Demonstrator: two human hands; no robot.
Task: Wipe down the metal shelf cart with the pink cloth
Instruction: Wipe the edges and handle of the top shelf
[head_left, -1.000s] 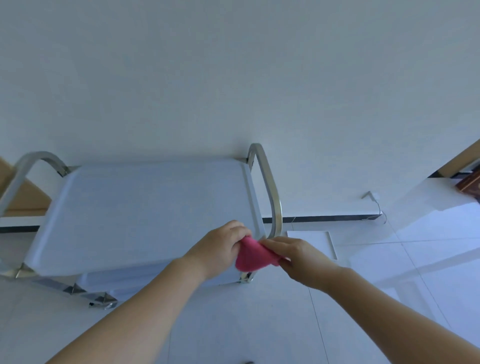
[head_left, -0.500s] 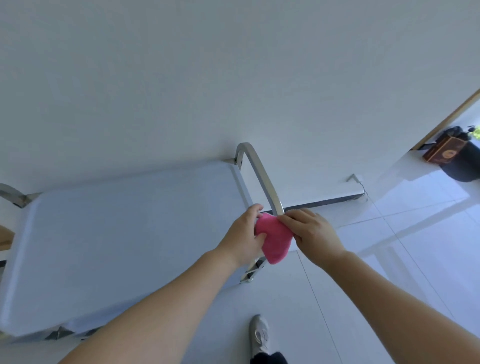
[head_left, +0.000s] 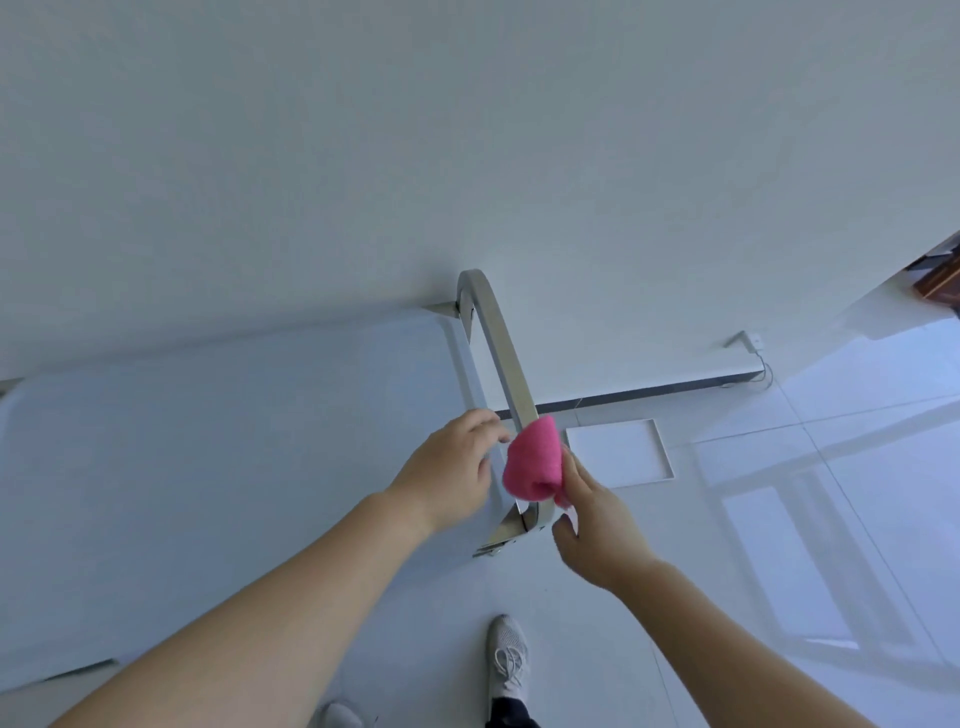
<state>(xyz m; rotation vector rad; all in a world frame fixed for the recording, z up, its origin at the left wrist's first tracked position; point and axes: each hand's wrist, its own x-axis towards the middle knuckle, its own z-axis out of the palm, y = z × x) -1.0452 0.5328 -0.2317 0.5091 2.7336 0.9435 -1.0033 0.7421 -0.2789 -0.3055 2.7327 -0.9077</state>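
Cloth: pink cloth (head_left: 535, 464) bunched into a pad, draped over the near part of the cart's right-hand handle rail (head_left: 503, 358); placed so the fabric laps the tube, not just one face.
Right hand (head_left: 597, 525): fingers pinching the cloth's right edge, thumb hanging below it; judged to be the hand that steers the cloth along the rail.
Left hand (head_left: 457, 467): curled loosely, fingertips just beside the cloth's left edge at the rail; whether it nips the fabric, cannot tell. Likely pressing the pad against the metal.
Cart: metal shelf cart (head_left: 218, 467) stands against the white wall (head_left: 467, 130); top shelf bare, rail arching far to near on its right side.
Stance: shoe (head_left: 508, 657) on the tiled floor (head_left: 779, 519) near the cart's right corner, close enough to reach.
Stage: rail wipe in hand; the rail's far part and the shelf top probably to follow.
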